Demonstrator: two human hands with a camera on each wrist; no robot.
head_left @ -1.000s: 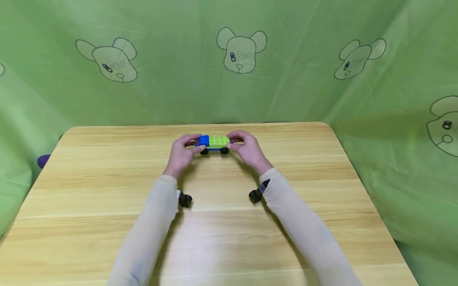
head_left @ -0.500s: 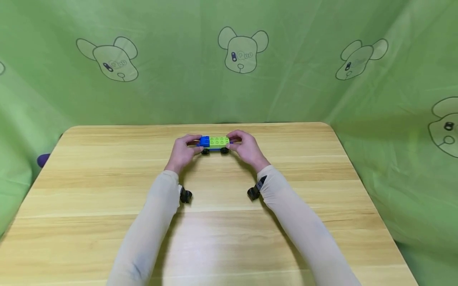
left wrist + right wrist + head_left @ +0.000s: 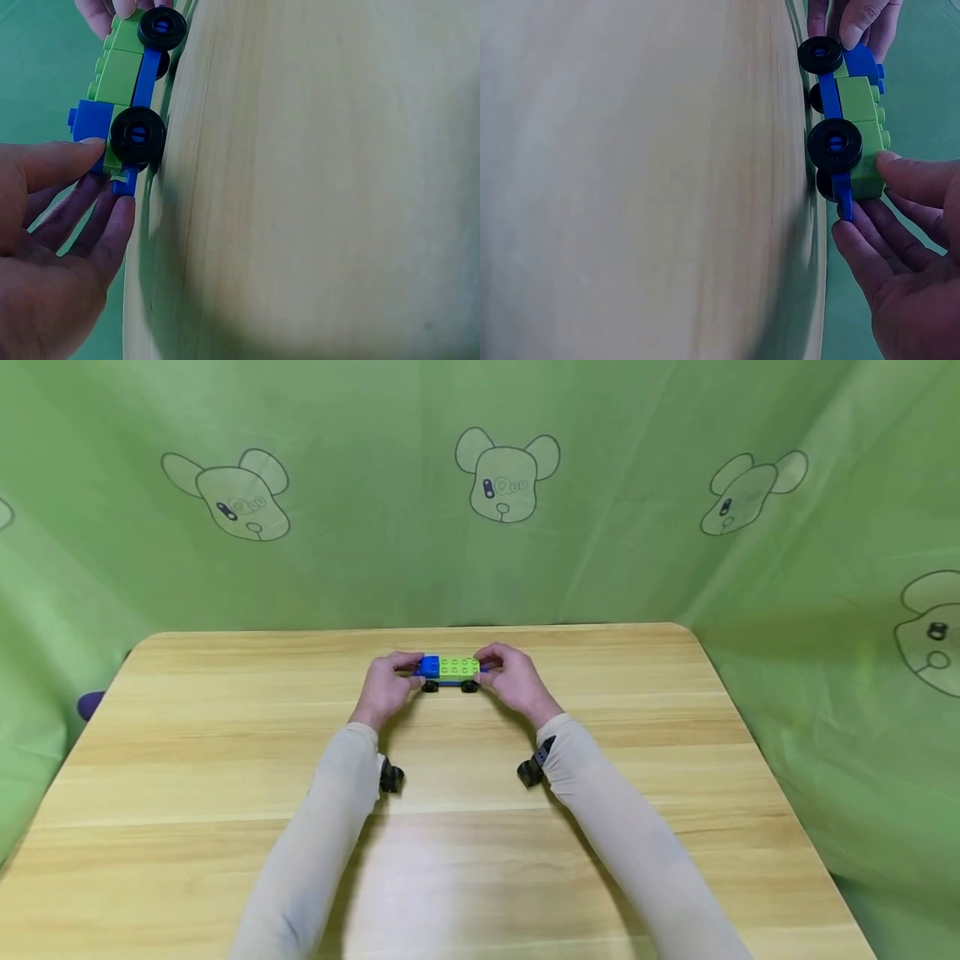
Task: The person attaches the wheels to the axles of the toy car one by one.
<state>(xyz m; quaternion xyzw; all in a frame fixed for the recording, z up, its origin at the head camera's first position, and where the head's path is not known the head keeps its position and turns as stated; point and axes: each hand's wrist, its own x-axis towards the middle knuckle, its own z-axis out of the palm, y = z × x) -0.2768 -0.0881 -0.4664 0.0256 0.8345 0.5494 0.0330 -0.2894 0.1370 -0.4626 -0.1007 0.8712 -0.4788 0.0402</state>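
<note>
A toy truck [image 3: 459, 668] built of bricks, with a blue cab, lime-green studded bricks, a blue base and black wheels, stands near the far edge of the table. My left hand [image 3: 384, 690] pinches its blue cab end, the thumb on the near side and fingers behind. At the green end, my right hand [image 3: 516, 681] grips the rear brick between thumb and fingers. In the left wrist view the left thumb lies on the blue cab brick [image 3: 93, 124]. The right wrist view shows the right thumb on the green brick [image 3: 866, 169], one finger at the blue tail of the base.
The wooden table [image 3: 465, 860] spreads out before me, its rounded far corners close to a green curtain [image 3: 360, 560] with printed mouse heads. A purple object [image 3: 90, 704] shows beyond the left edge. Each wrist carries a small black camera [image 3: 392, 776].
My left hand has shifted very slightly to the right, at the cab end. Both hands stay on the truck. The whole head view has moved a little.
</note>
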